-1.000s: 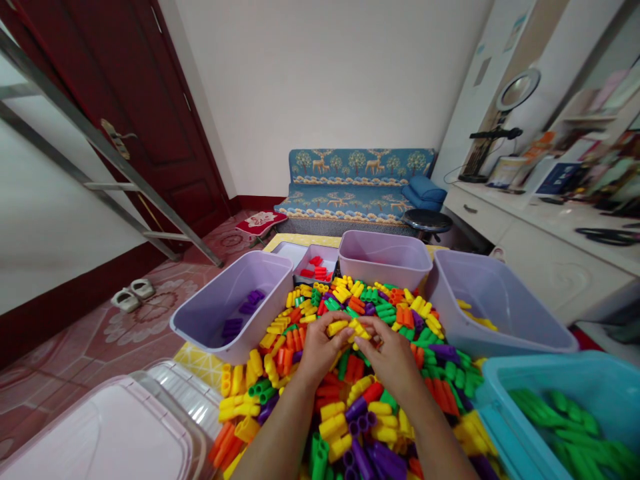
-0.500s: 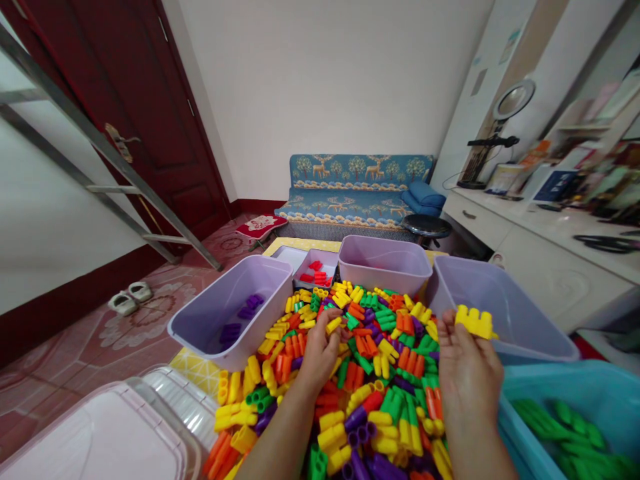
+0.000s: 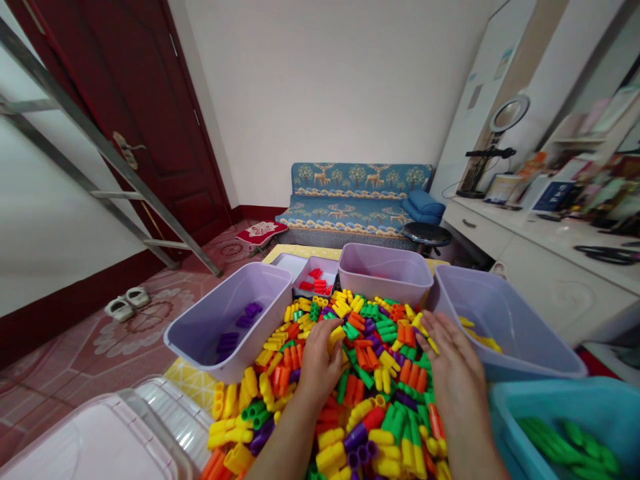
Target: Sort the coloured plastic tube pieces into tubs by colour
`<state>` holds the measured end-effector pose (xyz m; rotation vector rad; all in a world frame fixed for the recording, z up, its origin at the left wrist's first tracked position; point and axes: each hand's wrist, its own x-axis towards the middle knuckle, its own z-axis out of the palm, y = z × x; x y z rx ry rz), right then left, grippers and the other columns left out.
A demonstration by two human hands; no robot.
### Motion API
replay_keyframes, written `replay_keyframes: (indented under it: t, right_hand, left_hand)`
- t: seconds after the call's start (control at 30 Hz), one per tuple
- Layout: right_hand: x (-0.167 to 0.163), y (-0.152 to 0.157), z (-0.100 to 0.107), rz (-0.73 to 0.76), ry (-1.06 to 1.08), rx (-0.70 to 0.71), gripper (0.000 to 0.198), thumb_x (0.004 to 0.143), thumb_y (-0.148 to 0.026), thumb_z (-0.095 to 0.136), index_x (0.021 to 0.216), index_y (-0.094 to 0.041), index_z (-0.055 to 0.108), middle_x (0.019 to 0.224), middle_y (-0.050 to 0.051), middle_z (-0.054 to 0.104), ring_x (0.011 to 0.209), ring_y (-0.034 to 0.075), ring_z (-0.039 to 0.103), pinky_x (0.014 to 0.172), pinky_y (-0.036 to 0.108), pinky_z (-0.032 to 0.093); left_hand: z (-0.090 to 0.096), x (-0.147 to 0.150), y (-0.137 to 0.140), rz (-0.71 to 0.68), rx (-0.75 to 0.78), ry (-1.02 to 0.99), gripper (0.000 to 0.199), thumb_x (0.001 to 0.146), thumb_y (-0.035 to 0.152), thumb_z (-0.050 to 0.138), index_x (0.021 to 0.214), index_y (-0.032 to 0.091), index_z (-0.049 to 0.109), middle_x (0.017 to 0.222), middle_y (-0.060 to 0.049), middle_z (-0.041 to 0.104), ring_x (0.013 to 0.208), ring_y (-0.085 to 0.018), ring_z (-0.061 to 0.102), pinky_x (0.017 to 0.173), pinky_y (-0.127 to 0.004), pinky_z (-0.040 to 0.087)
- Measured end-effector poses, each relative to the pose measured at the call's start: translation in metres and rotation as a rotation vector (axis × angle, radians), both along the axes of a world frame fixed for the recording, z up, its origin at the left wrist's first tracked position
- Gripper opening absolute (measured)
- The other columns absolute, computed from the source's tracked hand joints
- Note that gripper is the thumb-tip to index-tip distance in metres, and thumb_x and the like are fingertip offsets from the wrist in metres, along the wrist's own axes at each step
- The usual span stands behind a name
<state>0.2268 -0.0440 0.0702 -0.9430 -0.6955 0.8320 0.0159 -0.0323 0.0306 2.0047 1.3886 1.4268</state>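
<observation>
A heap of plastic tube-shaped building blocks (image 3: 367,353) in yellow, orange, green and purple covers the table in front of me. My left hand (image 3: 323,357) is closed around a yellow block (image 3: 337,335) just over the heap's middle. Over the right side of the heap, my right hand (image 3: 455,357) has its fingers stretched out and thumb apart. Its fingertips are beside yellow blocks (image 3: 420,325), partly hiding them. The lilac bin (image 3: 530,320) beyond that hand has yellow blocks (image 3: 477,335) inside.
A lilac bin (image 3: 200,320) with purple blocks stands left. At the back are a small tray (image 3: 329,268) with red blocks and another lilac bin (image 3: 385,277). A turquoise bin (image 3: 555,393) with green blocks is front right. Clear lids (image 3: 165,413) lie front left.
My right hand has let go of the yellow block piece near the right lilac bin and moved left and down to the heap. My left hand still holds its yellow block.
</observation>
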Motion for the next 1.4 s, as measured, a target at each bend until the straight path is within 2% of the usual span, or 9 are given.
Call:
replay_keyframes:
  t: [0.1,0.23,0.33,0.47,0.6,0.8,1.0,1.2,1.4]
  right_hand:
    - [-0.003,0.009,-0.020,0.088,-0.396,-0.155,0.051,0.074,-0.044,0.066,0.118,-0.019,0.058,0.129,0.013,0.057,0.123,0.029,0.050,0.106,0.052,0.036]
    - [-0.009,0.019,-0.045,-0.042,-0.999,-0.134,0.060,0.077,-0.044,0.057,0.128,-0.014,0.052,0.142,0.016,0.043,0.134,0.031,0.035,0.112,0.052,0.026]
    - [-0.011,0.021,-0.052,-0.086,-1.225,-0.198,0.068,0.080,-0.044,0.053,0.137,-0.008,0.044,0.151,0.019,0.028,0.141,0.034,0.021,0.113,0.053,0.023]
    - [-0.012,0.019,-0.049,0.024,-1.374,-0.285,0.066,0.080,-0.041,0.054,0.139,-0.013,0.044,0.146,0.015,0.040,0.136,0.035,0.032,0.109,0.053,0.030]
    - [-0.015,0.016,-0.043,0.228,-1.277,-0.291,0.061,0.079,-0.034,0.055,0.138,-0.019,0.046,0.133,0.012,0.055,0.122,0.029,0.052,0.101,0.048,0.042]
    - [-0.025,0.010,-0.033,0.386,-1.105,-0.175,0.052,0.076,-0.028,0.058,0.128,-0.027,0.057,0.124,0.006,0.063,0.113,0.024,0.058,0.100,0.043,0.043]
    - [-0.038,0.005,-0.021,0.376,-0.857,-0.122,0.037,0.074,-0.030,0.063,0.111,-0.024,0.066,0.105,0.005,0.068,0.099,0.023,0.063,0.093,0.041,0.048]
    - [-0.038,0.002,-0.015,0.243,-0.584,-0.132,0.021,0.072,-0.037,0.068,0.071,-0.019,0.056,0.066,-0.001,0.059,0.064,0.016,0.059,0.061,0.028,0.049]
    - [-0.031,-0.001,-0.002,0.083,-0.139,-0.127,0.045,0.063,-0.032,0.078,0.101,-0.020,0.056,0.074,-0.004,0.061,0.061,0.013,0.060,0.061,0.028,0.049]
  left_hand:
    - [-0.001,0.001,0.000,0.113,0.007,0.138,0.043,0.082,0.014,0.051,0.124,0.019,0.052,0.132,-0.012,0.051,0.126,-0.026,0.044,0.106,-0.045,0.036]
    - [-0.005,0.003,-0.001,0.216,-0.087,0.341,0.061,0.076,0.025,0.062,0.134,0.016,0.046,0.143,-0.016,0.040,0.132,-0.034,0.036,0.108,-0.052,0.032]
    - [-0.004,0.004,-0.001,0.170,-0.131,0.439,0.066,0.073,0.030,0.066,0.135,0.019,0.047,0.137,-0.015,0.048,0.125,-0.034,0.044,0.106,-0.052,0.033]
    - [0.002,0.002,-0.001,0.094,-0.130,0.462,0.063,0.072,0.030,0.069,0.131,0.020,0.051,0.131,-0.012,0.055,0.117,-0.032,0.049,0.103,-0.049,0.036]
    - [0.007,0.001,-0.001,0.012,-0.121,0.422,0.064,0.070,0.027,0.072,0.130,0.024,0.052,0.117,-0.007,0.064,0.109,-0.030,0.053,0.096,-0.047,0.038]
    - [0.009,0.002,-0.003,-0.105,-0.129,0.318,0.068,0.068,0.019,0.074,0.131,0.029,0.051,0.110,-0.003,0.067,0.104,-0.027,0.056,0.096,-0.046,0.038]
    - [0.003,0.003,0.001,-0.139,-0.102,0.086,0.037,0.079,0.013,0.063,0.114,0.026,0.065,0.103,-0.003,0.071,0.099,-0.022,0.061,0.093,-0.039,0.043]
    - [-0.002,0.002,0.003,-0.109,-0.112,-0.092,0.026,0.083,0.014,0.058,0.105,0.021,0.067,0.099,-0.005,0.071,0.091,-0.019,0.065,0.084,-0.032,0.050]
    - [0.001,0.002,0.003,-0.135,-0.097,-0.095,0.024,0.082,0.012,0.058,0.103,0.020,0.067,0.099,-0.005,0.070,0.093,-0.018,0.064,0.084,-0.030,0.049]
